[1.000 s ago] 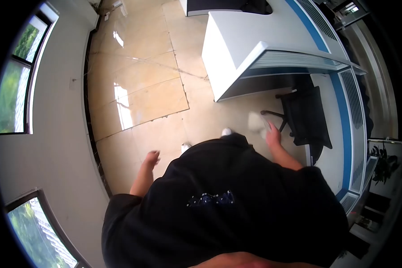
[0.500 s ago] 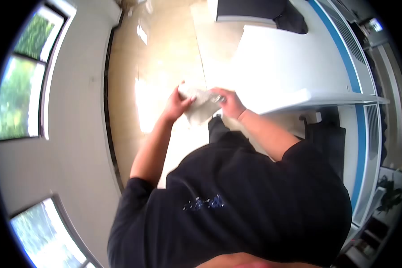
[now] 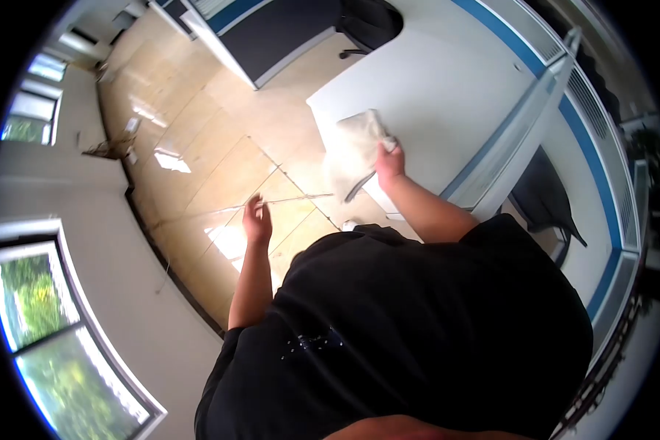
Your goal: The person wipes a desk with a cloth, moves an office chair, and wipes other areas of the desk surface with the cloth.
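"While the right hand (image 3: pixel 390 167) is out over the white tabletop (image 3: pixel 447 92), what does it hold?"

"A pale cloth (image 3: pixel 359 136). The fingers are closed around a bunched part at its right side, and the rest spreads out to the left of them."

"Where does the cloth lie, then?"

"Along the left edge of the tabletop, with its lower part seemingly past that edge. That part is blurred, and I cannot tell how much of the cloth touches the surface."

"And the left hand (image 3: pixel 257 220)?"

"Empty, with the fingers loosely curved and a little apart. It is above the shiny tiled floor (image 3: pixel 213 169), well apart from the cloth."

"What stands around them?"

"A partition (image 3: pixel 521 139) rises at the right of the tabletop, with a black chair (image 3: pixel 546 194) beyond it. Another black chair (image 3: pixel 370 28) is at the far side, and a window (image 3: pixel 33 293) is at the left."
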The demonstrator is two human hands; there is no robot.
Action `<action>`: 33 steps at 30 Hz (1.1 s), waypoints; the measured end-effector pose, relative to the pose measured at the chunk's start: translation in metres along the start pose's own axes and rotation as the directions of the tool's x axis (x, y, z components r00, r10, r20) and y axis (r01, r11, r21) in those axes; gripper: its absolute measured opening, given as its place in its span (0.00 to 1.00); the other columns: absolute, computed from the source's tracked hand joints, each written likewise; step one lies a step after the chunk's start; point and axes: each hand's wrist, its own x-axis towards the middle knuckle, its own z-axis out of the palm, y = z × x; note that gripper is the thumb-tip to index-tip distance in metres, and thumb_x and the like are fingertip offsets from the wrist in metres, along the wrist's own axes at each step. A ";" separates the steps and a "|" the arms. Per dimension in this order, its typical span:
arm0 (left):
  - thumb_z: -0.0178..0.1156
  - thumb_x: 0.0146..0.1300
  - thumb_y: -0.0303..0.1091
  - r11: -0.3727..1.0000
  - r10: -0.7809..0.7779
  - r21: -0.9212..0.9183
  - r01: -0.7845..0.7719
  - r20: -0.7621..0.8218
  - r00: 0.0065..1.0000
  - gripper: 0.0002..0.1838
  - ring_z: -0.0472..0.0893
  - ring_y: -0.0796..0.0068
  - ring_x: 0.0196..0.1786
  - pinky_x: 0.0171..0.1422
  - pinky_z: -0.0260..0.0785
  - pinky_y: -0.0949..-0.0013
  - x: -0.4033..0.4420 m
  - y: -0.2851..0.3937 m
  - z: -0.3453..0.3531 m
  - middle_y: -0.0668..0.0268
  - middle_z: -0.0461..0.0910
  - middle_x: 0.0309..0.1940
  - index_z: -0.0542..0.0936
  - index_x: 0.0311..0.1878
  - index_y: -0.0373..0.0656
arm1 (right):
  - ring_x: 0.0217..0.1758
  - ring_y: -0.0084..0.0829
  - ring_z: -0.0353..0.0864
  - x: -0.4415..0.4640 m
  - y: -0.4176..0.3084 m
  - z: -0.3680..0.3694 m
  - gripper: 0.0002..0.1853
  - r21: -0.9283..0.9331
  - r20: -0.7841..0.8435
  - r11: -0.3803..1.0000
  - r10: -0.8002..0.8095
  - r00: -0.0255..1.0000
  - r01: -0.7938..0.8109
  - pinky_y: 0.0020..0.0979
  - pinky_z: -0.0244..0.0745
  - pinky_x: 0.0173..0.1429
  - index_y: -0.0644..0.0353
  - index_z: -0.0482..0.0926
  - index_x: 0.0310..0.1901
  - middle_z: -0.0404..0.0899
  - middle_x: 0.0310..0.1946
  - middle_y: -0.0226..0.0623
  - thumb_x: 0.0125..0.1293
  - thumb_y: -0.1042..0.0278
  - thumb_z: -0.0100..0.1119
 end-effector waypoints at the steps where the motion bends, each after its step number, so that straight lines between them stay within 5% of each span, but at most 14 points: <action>1: 0.67 0.74 0.33 0.997 -0.026 0.067 0.023 0.058 0.998 0.20 0.88 0.55 0.58 0.61 0.80 0.56 -0.008 -0.044 0.000 0.53 0.86 0.59 0.81 0.67 0.42 | 0.59 0.42 0.88 0.027 0.013 -0.008 0.18 0.050 -0.110 0.994 0.103 0.988 -0.098 0.39 0.80 0.66 0.63 0.81 0.63 0.88 0.56 0.47 0.75 0.68 0.65; 4: 0.67 0.72 0.40 0.917 0.004 0.384 -0.110 0.266 0.964 0.23 0.85 0.42 0.58 0.62 0.79 0.48 -0.059 -0.176 -0.036 0.48 0.85 0.57 0.80 0.65 0.41 | 0.62 0.40 0.86 0.094 0.048 -0.047 0.21 0.034 -0.396 0.985 0.168 0.903 -0.168 0.38 0.80 0.69 0.64 0.78 0.67 0.87 0.60 0.45 0.76 0.68 0.67; 6: 0.64 0.73 0.41 0.844 -0.314 0.532 -0.063 0.586 0.747 0.21 0.85 0.45 0.57 0.61 0.79 0.49 -0.081 -0.260 -0.085 0.47 0.85 0.55 0.81 0.63 0.42 | 0.64 0.46 0.86 0.111 0.062 -0.078 0.27 -0.331 -0.556 0.844 0.186 0.810 -0.422 0.44 0.79 0.70 0.62 0.75 0.70 0.84 0.65 0.49 0.75 0.63 0.69; 9: 0.63 0.74 0.42 0.644 -0.736 0.745 0.176 0.539 0.410 0.17 0.85 0.48 0.54 0.58 0.79 0.50 -0.059 -0.301 -0.159 0.48 0.86 0.52 0.82 0.58 0.42 | 0.68 0.51 0.85 0.116 0.057 -0.095 0.40 -0.315 -0.785 0.567 0.295 0.544 -0.761 0.45 0.81 0.72 0.57 0.64 0.80 0.78 0.70 0.56 0.69 0.59 0.67; 10: 0.62 0.74 0.42 0.612 -0.769 0.761 0.214 0.509 0.388 0.16 0.85 0.49 0.53 0.57 0.79 0.50 -0.037 -0.312 -0.183 0.49 0.86 0.51 0.82 0.57 0.42 | 0.68 0.51 0.85 0.106 0.040 -0.087 0.40 -0.416 -0.719 0.501 0.330 0.612 -0.759 0.45 0.81 0.72 0.57 0.63 0.81 0.77 0.70 0.58 0.69 0.60 0.66; 13: 0.61 0.74 0.42 0.565 -0.809 0.762 0.316 0.437 0.392 0.14 0.85 0.52 0.49 0.55 0.78 0.51 0.043 -0.336 -0.226 0.50 0.87 0.47 0.83 0.52 0.43 | 0.75 0.54 0.78 0.076 0.026 -0.040 0.39 -0.737 -0.560 0.293 0.240 0.793 -0.609 0.48 0.78 0.76 0.57 0.63 0.81 0.73 0.74 0.56 0.72 0.57 0.66; 15: 0.60 0.75 0.43 0.565 -0.807 0.737 0.371 0.401 0.433 0.13 0.85 0.53 0.47 0.53 0.78 0.51 0.110 -0.352 -0.234 0.51 0.87 0.45 0.84 0.49 0.44 | 0.84 0.47 0.63 0.070 0.012 0.014 0.41 -0.789 -0.512 0.190 0.320 0.797 -0.584 0.56 0.71 0.79 0.41 0.57 0.85 0.58 0.85 0.39 0.74 0.48 0.61; 21: 0.57 0.76 0.44 0.830 -0.386 0.545 0.119 0.408 0.827 0.15 0.84 0.59 0.40 0.48 0.78 0.53 0.381 -0.316 -0.199 0.53 0.88 0.38 0.86 0.40 0.45 | 0.77 0.49 0.71 0.101 -0.010 0.166 0.33 -0.890 -0.173 0.406 0.116 0.978 -0.205 0.55 0.74 0.75 0.46 0.71 0.75 0.69 0.77 0.40 0.70 0.55 0.69; 22: 0.57 0.78 0.44 0.847 -0.313 0.531 0.012 0.480 0.820 0.15 0.85 0.57 0.42 0.51 0.80 0.54 0.424 -0.354 -0.180 0.53 0.88 0.41 0.87 0.50 0.44 | 0.76 0.49 0.72 0.118 -0.015 0.187 0.31 -0.895 -0.107 0.427 0.077 0.991 -0.130 0.55 0.75 0.73 0.45 0.73 0.73 0.70 0.76 0.39 0.70 0.55 0.69; 25: 0.60 0.80 0.34 0.937 -0.342 0.067 0.342 0.361 0.868 0.15 0.84 0.70 0.45 0.49 0.80 0.66 0.533 -0.284 -0.134 0.61 0.87 0.47 0.82 0.65 0.42 | 0.76 0.48 0.72 0.187 -0.016 0.247 0.30 -0.911 -0.012 0.413 -0.016 1.000 -0.004 0.56 0.78 0.70 0.43 0.73 0.72 0.69 0.76 0.38 0.69 0.53 0.69; 28: 0.61 0.79 0.37 0.860 -0.329 -0.198 0.471 0.490 0.807 0.18 0.83 0.75 0.43 0.46 0.71 0.65 0.587 -0.255 -0.080 0.70 0.87 0.49 0.80 0.68 0.55 | 0.78 0.48 0.70 0.288 -0.013 0.299 0.33 -0.917 0.051 0.388 -0.104 0.993 0.087 0.58 0.77 0.69 0.41 0.72 0.73 0.67 0.79 0.39 0.68 0.50 0.70; 29: 0.58 0.83 0.33 0.826 -0.349 -0.209 0.523 0.539 0.767 0.15 0.81 0.74 0.45 0.54 0.79 0.68 0.591 -0.231 -0.065 0.67 0.84 0.47 0.80 0.67 0.44 | 0.81 0.49 0.66 0.328 -0.013 0.311 0.34 -0.911 0.062 0.387 -0.206 0.977 0.140 0.58 0.75 0.71 0.41 0.73 0.73 0.66 0.80 0.39 0.67 0.49 0.70; 32: 0.66 0.76 0.38 0.974 -0.218 0.095 0.206 0.638 0.738 0.20 0.85 0.69 0.51 0.59 0.80 0.64 0.599 -0.273 -0.024 0.64 0.88 0.47 0.81 0.67 0.42 | 0.87 0.51 0.58 0.448 -0.069 0.339 0.37 -0.939 -0.049 0.335 -0.347 0.937 0.075 0.61 0.60 0.82 0.38 0.73 0.75 0.63 0.83 0.39 0.64 0.49 0.74; 33: 0.70 0.73 0.38 0.859 -0.447 0.185 0.478 0.727 0.521 0.22 0.86 0.68 0.57 0.64 0.79 0.63 0.601 -0.264 -0.029 0.61 0.89 0.52 0.82 0.66 0.44 | 0.87 0.51 0.57 0.483 -0.091 0.340 0.38 -0.967 -0.064 0.251 -0.371 0.926 0.034 0.62 0.57 0.84 0.37 0.73 0.76 0.62 0.84 0.38 0.64 0.47 0.74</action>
